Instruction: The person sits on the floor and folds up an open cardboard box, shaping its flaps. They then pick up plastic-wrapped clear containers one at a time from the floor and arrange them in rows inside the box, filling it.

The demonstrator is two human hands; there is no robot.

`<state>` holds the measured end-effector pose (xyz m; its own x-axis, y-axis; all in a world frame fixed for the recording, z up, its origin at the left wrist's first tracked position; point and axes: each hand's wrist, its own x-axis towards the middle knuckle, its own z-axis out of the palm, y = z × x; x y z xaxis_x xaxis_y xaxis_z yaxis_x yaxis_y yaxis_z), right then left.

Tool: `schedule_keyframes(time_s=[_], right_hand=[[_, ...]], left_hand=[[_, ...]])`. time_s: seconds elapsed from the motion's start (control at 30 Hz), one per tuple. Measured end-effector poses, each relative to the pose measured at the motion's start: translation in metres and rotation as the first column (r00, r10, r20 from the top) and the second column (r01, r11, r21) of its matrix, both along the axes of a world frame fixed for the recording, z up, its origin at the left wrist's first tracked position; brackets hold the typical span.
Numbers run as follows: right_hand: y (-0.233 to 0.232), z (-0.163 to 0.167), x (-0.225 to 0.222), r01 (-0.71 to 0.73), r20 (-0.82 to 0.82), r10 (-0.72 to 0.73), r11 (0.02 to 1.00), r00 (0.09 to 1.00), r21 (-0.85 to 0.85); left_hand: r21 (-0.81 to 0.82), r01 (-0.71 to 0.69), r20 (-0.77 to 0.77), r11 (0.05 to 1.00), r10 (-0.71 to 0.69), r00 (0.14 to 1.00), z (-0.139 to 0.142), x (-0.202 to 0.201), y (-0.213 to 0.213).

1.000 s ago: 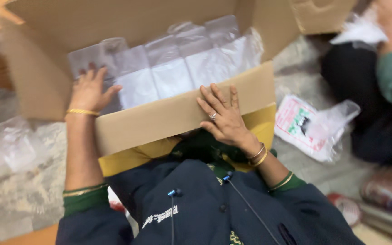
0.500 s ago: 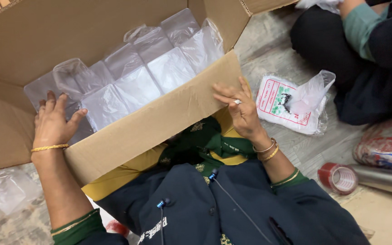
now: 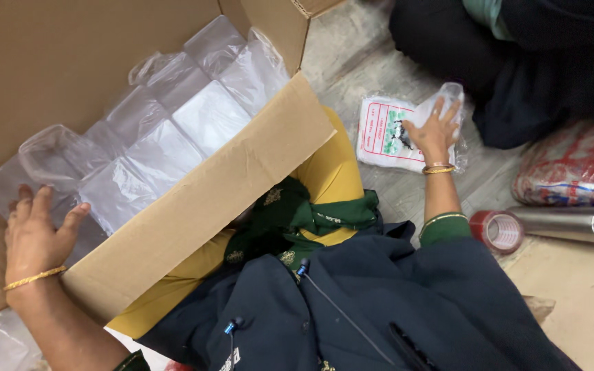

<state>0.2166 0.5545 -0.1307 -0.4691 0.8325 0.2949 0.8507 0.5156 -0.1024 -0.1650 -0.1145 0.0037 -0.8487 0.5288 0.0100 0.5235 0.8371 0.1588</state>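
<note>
Reaching for a flat packet beside the open box

A white plastic packet (image 3: 381,128) with red and green print lies on the floor right of centre in the frame, just beyond the corner of the cardboard box (image 3: 201,199). The right hand (image 3: 434,134) is laid flat on the packet's right half, its fingers spread. Nothing is pinched, and the packet appears not yet lifted off the floor.

At the lower left, the left hand (image 3: 32,237) is spread open inside the box. Its palm rests on the clear plastic bags (image 3: 173,130), which are packed in rows across the upper left of the frame. The box is tilted toward the body, and its near flap runs diagonally through the middle of the picture.

The step in hand is judged to be the taking of the packet, with the box steadied by the other hand. For a pick-up, the fingers would have to be closed on the packet's slippery wrap, preferably at an edge, before it could be raised clear of the flap.

Another seated person (image 3: 517,62) fills the upper right, close to the packet. A roll of red tape (image 3: 500,231), a steel flask (image 3: 572,223) and a red-printed sack (image 3: 579,165) lie at the right edge.
</note>
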Motion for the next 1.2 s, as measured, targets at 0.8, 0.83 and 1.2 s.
schedule_keyframes(time_s=[0.8,0.83,1.2], right_hand=[[-0.273,0.237,-0.254,-0.940,-0.386,0.870,-0.214,-0.307,0.266],[-0.276,0.235,-0.263,-0.965,-0.447,0.856,-0.215,-0.261,0.151],[-0.261,0.202,-0.277,-0.878,-0.672,0.731,-0.237,0.121,-0.416]], left_hand=[[0.181,0.378,-0.250,0.908,-0.329,0.910,0.121,0.020,0.150],[0.139,0.320,-0.299,0.937,-0.269,0.916,0.104,0.002,0.143],[-0.168,0.146,0.213,0.975,-0.109,0.971,0.001,-0.044,0.128]])
